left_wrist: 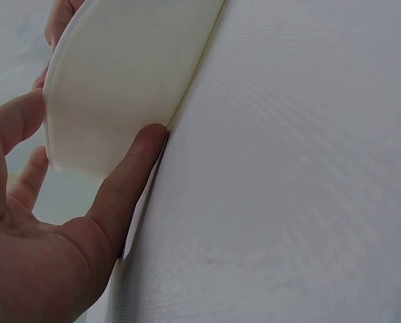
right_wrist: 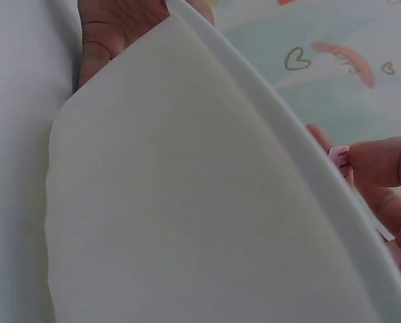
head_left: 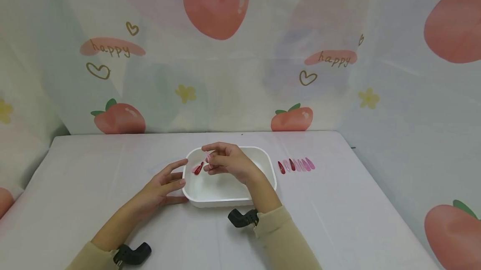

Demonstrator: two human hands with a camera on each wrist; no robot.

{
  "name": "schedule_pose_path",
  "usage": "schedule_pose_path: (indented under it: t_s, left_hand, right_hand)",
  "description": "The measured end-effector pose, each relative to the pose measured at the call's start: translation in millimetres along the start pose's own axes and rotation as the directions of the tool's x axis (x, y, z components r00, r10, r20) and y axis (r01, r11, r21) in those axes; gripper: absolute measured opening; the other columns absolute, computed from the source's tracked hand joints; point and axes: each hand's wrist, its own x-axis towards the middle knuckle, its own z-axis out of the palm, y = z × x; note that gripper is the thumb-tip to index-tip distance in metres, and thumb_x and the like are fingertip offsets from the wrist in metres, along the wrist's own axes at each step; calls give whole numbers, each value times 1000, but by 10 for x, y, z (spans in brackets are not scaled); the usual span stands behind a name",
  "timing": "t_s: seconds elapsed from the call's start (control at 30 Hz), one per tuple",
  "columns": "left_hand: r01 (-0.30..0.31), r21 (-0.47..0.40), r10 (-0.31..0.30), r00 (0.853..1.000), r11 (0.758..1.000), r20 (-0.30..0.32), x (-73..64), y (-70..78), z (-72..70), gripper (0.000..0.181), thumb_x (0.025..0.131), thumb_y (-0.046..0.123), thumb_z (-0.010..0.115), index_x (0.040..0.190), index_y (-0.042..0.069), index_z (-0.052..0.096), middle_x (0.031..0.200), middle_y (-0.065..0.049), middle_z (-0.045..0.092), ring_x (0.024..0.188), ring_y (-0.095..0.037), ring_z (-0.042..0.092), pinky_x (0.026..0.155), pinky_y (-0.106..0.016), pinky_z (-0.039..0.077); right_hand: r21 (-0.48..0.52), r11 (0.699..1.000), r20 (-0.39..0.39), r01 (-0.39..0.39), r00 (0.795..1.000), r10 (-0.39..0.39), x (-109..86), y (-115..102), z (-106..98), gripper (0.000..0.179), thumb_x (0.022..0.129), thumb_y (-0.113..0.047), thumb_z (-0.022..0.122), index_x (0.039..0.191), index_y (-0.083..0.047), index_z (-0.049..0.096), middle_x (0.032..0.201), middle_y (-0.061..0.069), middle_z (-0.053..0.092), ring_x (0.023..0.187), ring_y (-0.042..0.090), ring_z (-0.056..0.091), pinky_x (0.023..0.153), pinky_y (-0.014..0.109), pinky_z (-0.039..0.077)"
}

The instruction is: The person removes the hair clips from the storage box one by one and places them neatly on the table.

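A white plastic tray stands on the table, with a red snap hair clip and a bit of pink beside it at its left end. Over the tray, my right hand pinches a small pink hair clip between thumb and fingertips. My left hand is spread along the tray's left end. Its fingertips touch the rim, and the thumb lies low against the wall near the table. To the right of the tray, red and pink hair clips lie side by side in a row.
A white cloth covers the table. Behind it hangs a printed curtain with peaches, hearts and flowers. Black wrist cameras sit on both wrists, the right one close to the tray's front edge.
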Motion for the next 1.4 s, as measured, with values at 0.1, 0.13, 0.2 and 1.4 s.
schedule_pose_path:
  t_s: [0.1, 0.13, 0.2, 1.4]
  left_hand:
    - [0, 0, 0, 1000, 1000, 1, 11, -11, -6, 65, 102, 19, 57, 158, 22, 24, 157, -25, 28, 134, -43, 47, 92, -52, 56]
    - [0, -1, 0, 1000, 1000, 1, 14, -15, -7, 65, 102, 19, 57, 158, 21, 24, 157, -25, 28, 134, -43, 46, 92, -52, 56]
    - [-1, -3, 1, 1000, 1000, -1, 20, -23, -7, 65, 102, 18, 57, 158, 21, 24, 157, -25, 28, 134, -43, 46, 92, -52, 56]
    - [-14, -20, 14, 1000, 1000, -1, 12, -16, -6, 65, 101, 15, 59, 157, 21, 26, 156, -24, 29, 132, -40, 49, 93, -52, 56]
  right_hand:
    - [-3, 1000, -1, -4, 1000, 4, -16, -21, -10, 36, 96, -4, 62, 132, -4, 59, 89, 5, 61, 83, 18, 72, 82, 37, 62]
    - [-4, 1000, -4, -5, 1000, 5, -22, -27, -15, 35, 96, -4, 62, 131, -5, 60, 89, 5, 62, 84, 18, 72, 82, 37, 62]
    - [-8, 1000, -8, -3, 1000, 3, -30, -32, -32, 37, 97, -5, 62, 133, -3, 59, 90, 6, 62, 85, 19, 73, 82, 37, 62]
    - [-41, 997, -84, 59, 995, -62, -321, -91, -514, 33, 97, -3, 59, 130, -3, 59, 91, 9, 58, 90, 25, 72, 87, 39, 60]
